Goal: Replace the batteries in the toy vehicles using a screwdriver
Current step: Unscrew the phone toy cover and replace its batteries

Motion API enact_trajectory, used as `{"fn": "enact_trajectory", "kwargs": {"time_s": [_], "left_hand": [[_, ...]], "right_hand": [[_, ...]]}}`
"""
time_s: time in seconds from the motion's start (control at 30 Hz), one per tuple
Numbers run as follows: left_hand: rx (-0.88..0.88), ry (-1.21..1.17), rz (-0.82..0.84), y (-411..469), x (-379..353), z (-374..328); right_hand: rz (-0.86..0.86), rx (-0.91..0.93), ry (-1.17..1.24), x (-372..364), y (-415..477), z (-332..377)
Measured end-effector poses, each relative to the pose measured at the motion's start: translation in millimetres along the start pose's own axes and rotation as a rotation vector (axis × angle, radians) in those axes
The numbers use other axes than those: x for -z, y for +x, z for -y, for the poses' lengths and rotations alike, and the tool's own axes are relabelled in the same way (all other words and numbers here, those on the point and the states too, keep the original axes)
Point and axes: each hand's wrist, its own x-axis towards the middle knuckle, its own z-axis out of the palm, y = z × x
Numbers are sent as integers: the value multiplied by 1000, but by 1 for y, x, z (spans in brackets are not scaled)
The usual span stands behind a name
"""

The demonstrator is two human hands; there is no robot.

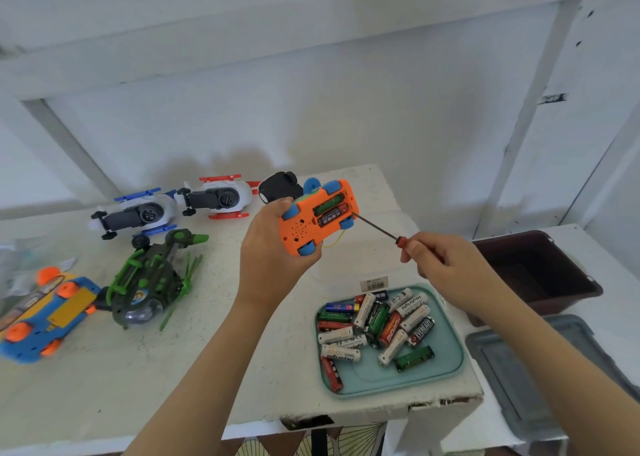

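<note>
My left hand (273,244) grips an orange toy car (304,227) with blue wheels, held above the table with its underside facing me. Its battery compartment is uncovered and two batteries (330,211) lie inside. My right hand (440,258) holds a thin screwdriver (379,229) with a red handle; its tip touches the car's edge beside the compartment. A teal tray (446,369) below my right arm holds several loose batteries (377,320).
On the white table (104,386) lie a blue and orange car (41,313), a green helicopter (152,282), two white toy vehicles (138,213) (221,196) and a black toy (278,185). A brown bin (540,272) and a grey lid (540,386) are at the right.
</note>
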Motion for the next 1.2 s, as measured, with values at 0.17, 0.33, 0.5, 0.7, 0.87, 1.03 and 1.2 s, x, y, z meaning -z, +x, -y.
{"fn": "enact_trajectory", "kwargs": {"time_s": [0.17,0.33,0.5,0.7,0.87,1.03,1.2], "left_hand": [[-26,-8,8,-2,3,-1],[-70,45,-13,-2,3,-6],[-43,61,-20,-3,0,-6],[-79,81,-18,-5,-2,-6],[-85,87,0,-4,-3,-6],[-67,74,20,-1,-1,-4],[-78,62,36,1,-1,-3]], "right_hand": [[15,-11,-81,-1,2,11],[8,-58,-47,-6,1,18],[-86,-37,-69,-20,-4,17],[-60,-150,51,-25,-4,18],[-2,-335,328,-26,-1,18],[110,-290,356,-19,2,13],[90,-157,181,-7,4,7]]}}
